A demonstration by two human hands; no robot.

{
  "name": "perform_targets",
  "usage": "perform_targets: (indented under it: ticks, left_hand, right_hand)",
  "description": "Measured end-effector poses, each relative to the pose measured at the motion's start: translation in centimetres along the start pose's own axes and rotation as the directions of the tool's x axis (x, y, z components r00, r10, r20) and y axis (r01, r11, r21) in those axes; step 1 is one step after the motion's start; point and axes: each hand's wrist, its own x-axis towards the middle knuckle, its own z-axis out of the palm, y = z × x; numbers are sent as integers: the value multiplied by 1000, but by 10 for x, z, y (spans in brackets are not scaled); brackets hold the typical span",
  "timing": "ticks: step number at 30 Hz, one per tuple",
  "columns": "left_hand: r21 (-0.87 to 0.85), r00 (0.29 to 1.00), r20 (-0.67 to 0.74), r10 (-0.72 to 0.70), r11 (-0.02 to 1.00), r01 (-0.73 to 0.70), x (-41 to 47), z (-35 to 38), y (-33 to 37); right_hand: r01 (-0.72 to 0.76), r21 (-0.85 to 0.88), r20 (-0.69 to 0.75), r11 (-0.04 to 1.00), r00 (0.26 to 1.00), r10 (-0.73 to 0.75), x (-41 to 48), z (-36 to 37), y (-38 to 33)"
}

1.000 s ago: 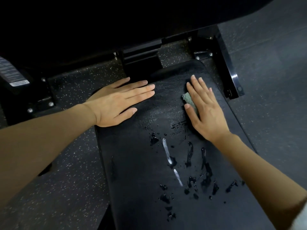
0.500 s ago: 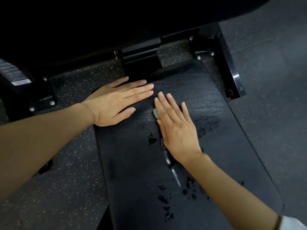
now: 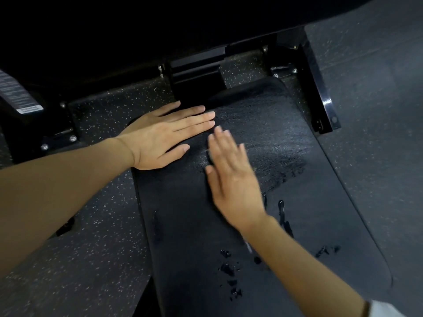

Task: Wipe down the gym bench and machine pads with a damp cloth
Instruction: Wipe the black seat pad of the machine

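Hands first, from my remote feed. Left hand (image 3: pixel 160 140) is lying palm down on the far left corner of the pad (image 3: pixel 320 213), fingers straight and close together, gripping nothing, just pressing. Right hand (image 3: pixel 231 179) is lying flat on the pad too, fingers straight and a bit spread, and it's smearing with motion blur. Its fingertips are sitting just beside the left hand's fingertips, and I can't tell if they're touching. I'm not seeing the cloth anywhere. If it's under that right palm, the hand is hiding it completely.

Around them, a wet patch (image 3: pixel 274 152) is glistening over the far half of the pad, right of the right hand. Drops (image 3: pixel 229 268) are sitting on the near half, and a couple of streaks are running by the right wrist. My right forearm is cutting across the near middle of the pad and covering some of it. Black frame (image 3: pixel 320 99) is running along the far right side, speckled floor (image 3: pixel 91 248) is showing on both sides, and a label (image 3: pixel 20 94) is sitting far left. White sleeve (image 3: pixel 384 310) is poking in at the bottom right.

Compared with a second ago, the right hand was over at the pad's right edge, with a grey-green bit of cloth peeking out by the index finger. Half a second ago it was mid-pad with a corner still showing. Now it's further left and nothing is peeking out. Left hand isn't moving at all.
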Motion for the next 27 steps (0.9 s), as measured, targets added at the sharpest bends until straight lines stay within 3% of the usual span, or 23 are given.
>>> perform_targets:
  ticks: [5, 14, 18, 21, 27]
  left_hand:
    - [19, 1000, 7, -4, 1000, 4, -1, -1, 1]
    - [17, 1000, 7, 1, 1000, -1, -1, -1, 0]
    - [29, 1000, 2, 10, 1000, -10, -1, -1, 0]
    - [26, 1000, -2, 9, 1000, -9, -1, -1, 0]
    - [50, 1000, 3, 19, 999, -19, -1, 1, -1]
  right_hand:
    - [40, -71, 1, 997, 999, -40, -18, 30, -46]
    - [10, -216, -42, 976, 999, -20, -14, 14, -5]
    - [-126, -181, -109, 975, 988, 108, -10, 7, 10]
    - [-197, -51, -136, 979, 973, 189, -10, 11, -4]
    - [-49, -82, -32, 995, 998, 46, -28, 34, -62]
